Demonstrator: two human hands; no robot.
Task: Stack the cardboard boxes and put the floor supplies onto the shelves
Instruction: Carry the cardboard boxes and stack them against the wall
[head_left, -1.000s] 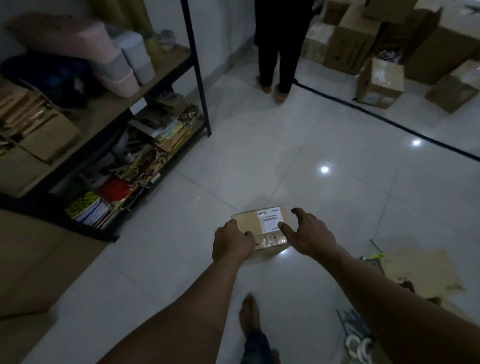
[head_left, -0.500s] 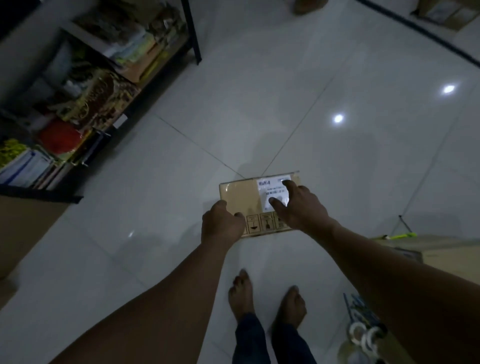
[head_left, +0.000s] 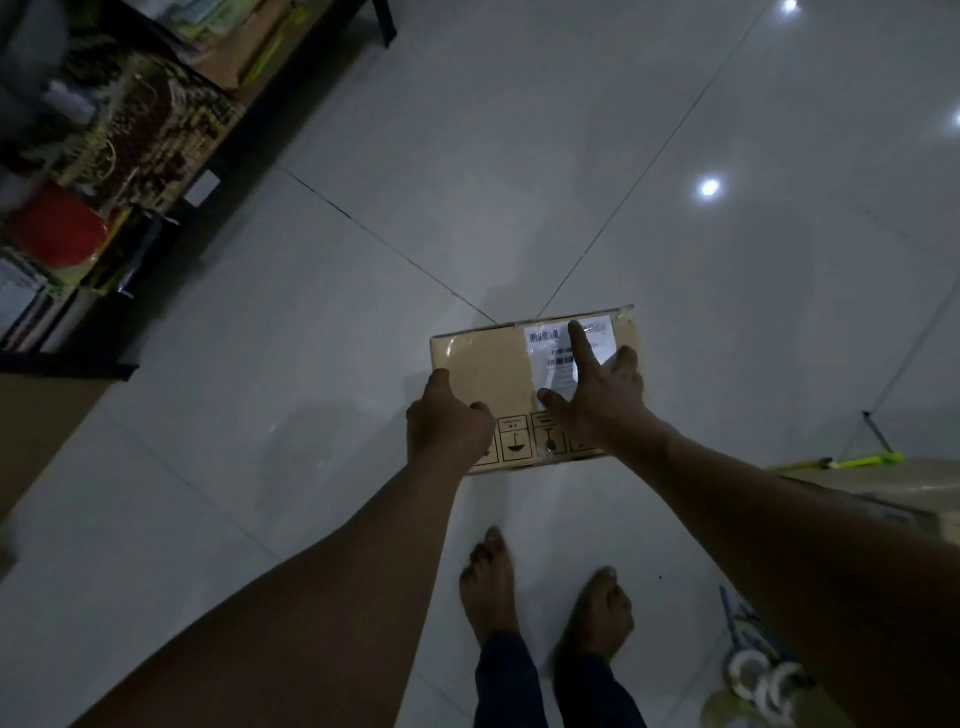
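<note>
A small brown cardboard box (head_left: 493, 364) with a white shipping label and handling symbols is in front of me, low over the white tiled floor. I cannot tell whether it touches the tiles. My left hand (head_left: 447, 426) grips its near left corner with curled fingers. My right hand (head_left: 597, 400) holds the right side: the index finger lies straight across the label, the thumb rests on top, and the other fingers wrap the right edge. A black metal shelf (head_left: 104, 358) crammed with supplies stands at the left.
My bare feet (head_left: 491, 582) stand just behind the box. At the right edge lie a flat cardboard piece (head_left: 893, 488) and a yellow-green tool (head_left: 857, 460), with rolls of tape (head_left: 763, 680) at the bottom right. Brown cardboard (head_left: 31, 431) leans beside the shelf.
My view has tilted further down and closer to the box. Both hands keep hold of it; the right index finger has stretched out across the label.
</note>
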